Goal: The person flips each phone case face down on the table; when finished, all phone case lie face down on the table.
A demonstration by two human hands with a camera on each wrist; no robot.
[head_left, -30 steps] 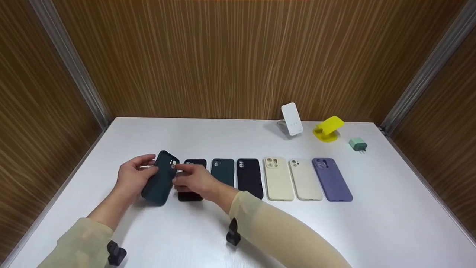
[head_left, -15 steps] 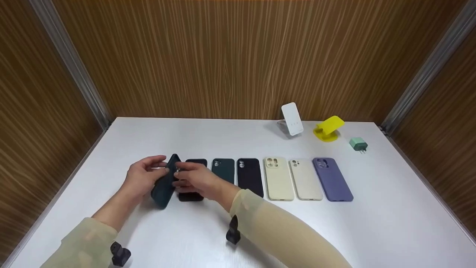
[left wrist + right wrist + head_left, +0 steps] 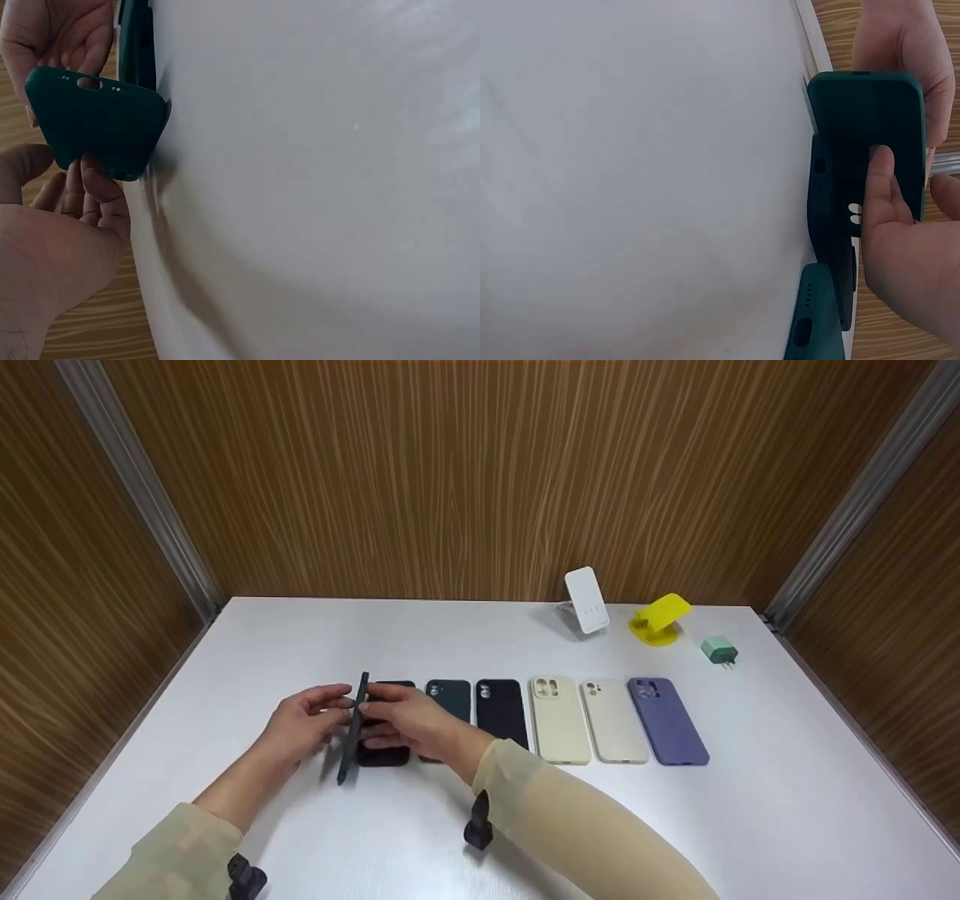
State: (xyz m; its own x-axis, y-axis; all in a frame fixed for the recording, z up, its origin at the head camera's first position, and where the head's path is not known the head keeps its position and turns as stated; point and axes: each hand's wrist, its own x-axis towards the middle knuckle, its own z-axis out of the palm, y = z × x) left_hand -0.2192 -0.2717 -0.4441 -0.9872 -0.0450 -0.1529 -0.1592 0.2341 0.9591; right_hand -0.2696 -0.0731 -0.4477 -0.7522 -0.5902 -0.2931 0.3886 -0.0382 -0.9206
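Observation:
A dark green phone case (image 3: 355,731) stands nearly edge-on between my two hands at the left of the row. My left hand (image 3: 298,724) holds its left side, fingers and thumb against the case. On the other side my right hand (image 3: 424,720) pinches it near the upper part. The left wrist view shows the outer face and port opening of this phone case (image 3: 97,120); in the right wrist view, fingers lie on the other face of the case (image 3: 866,97). A black phone case (image 3: 386,754) lies just right of it, partly hidden by my right hand.
Rightward follow a second green case (image 3: 451,697), another black case (image 3: 502,712), a cream case (image 3: 562,727), an off-white case (image 3: 619,727) and a purple case (image 3: 670,724). Behind stand a white stand (image 3: 587,600), a yellow stand (image 3: 664,615) and a green charger (image 3: 720,650).
The green phone case has turned from showing its broad face to nearly edge-on and shifted right. My left hand has moved right with it; my right hand has shifted only slightly.

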